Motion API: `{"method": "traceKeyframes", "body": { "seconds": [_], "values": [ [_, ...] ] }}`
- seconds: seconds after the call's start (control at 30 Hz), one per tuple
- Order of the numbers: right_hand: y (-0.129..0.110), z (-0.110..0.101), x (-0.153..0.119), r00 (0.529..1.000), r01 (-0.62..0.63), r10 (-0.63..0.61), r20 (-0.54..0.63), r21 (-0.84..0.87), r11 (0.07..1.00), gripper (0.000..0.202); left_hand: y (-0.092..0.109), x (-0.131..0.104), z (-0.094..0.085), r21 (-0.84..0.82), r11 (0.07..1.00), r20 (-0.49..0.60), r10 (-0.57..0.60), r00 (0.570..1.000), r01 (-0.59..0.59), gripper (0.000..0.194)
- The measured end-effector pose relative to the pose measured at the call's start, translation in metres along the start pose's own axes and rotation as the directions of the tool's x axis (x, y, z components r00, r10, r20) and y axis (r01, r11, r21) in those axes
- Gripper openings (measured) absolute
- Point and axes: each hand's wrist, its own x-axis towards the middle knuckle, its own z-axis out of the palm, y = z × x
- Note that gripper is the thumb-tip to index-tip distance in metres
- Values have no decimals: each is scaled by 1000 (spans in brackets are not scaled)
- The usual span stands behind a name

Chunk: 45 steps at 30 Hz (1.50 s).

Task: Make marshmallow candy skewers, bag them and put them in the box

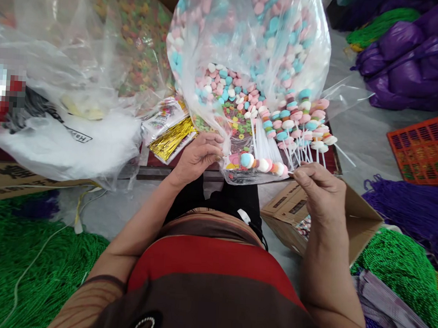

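Glossy clear plastic bag point(249, 27); shiny gold foil point(172, 139).

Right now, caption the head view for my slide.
Right hand slides a candy skewer into a clear sleeve held by the left hand.

A small packing workshop: big clear bags of candy point(248, 42), piled purple sacks point(414, 57), cardboard boxes point(360, 222) and heaps of green string point(23, 266) crowd the floor.

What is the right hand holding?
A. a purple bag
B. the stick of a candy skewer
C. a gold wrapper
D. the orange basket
B: the right hand pinches the thin white stick of a candy skewer, whose candy end lies inside a small clear bag that the left hand holds by its edge.
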Motion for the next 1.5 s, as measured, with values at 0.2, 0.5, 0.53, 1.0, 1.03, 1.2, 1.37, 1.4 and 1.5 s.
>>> {"method": "traceKeyframes", "body": {
  "seconds": [0.2, 0.5, 0.53, 1.0, 1.03, 1.2, 1.37, 1.4, 1.5],
  "values": [
    [-5, -9, 2, 992, 0, 9, 126, -69, 998, 29, -4, -4, 2, 71, 997, 25, 5, 1000, -6, 22],
    [-13, -3, -1, 988, 146, -134, 80, -174, 974, 14, 1, -5, 7, 182, 983, 15, 7, 1000, -10, 23],
    [-13, -2, -1, 989, 137, -125, 81, -172, 975, 13, 1, -5, 7, 192, 981, 3, 0, 1000, -1, 24],
    [-5, -11, -1, 992, 63, -44, 122, -153, 986, 14, 3, -3, 0, 231, 972, 10, 48, 999, -49, 18],
    [-5, -12, 0, 989, 76, -54, 141, -158, 984, 15, 3, -3, -1, 238, 970, 19, 52, 998, -55, 18],
    [-10, -8, 4, 979, 180, -154, 131, -209, 961, 11, 5, -5, -1, 276, 961, 91, -10, 996, -15, 24],
    [-7, -2, 4, 984, 164, -149, 96, -177, 971, 9, 5, -5, -1, 284, 959, 77, -34, 996, 11, 27],
    [-6, -1, 4, 985, 154, -138, 100, -169, 974, 10, 6, -5, -1, 288, 958, 71, -39, 997, 17, 28],
    [-5, 0, 3, 987, 134, -118, 109, -154, 979, 10, 7, -6, -1, 315, 948, 66, -66, 996, 42, 29]
  ]
}}
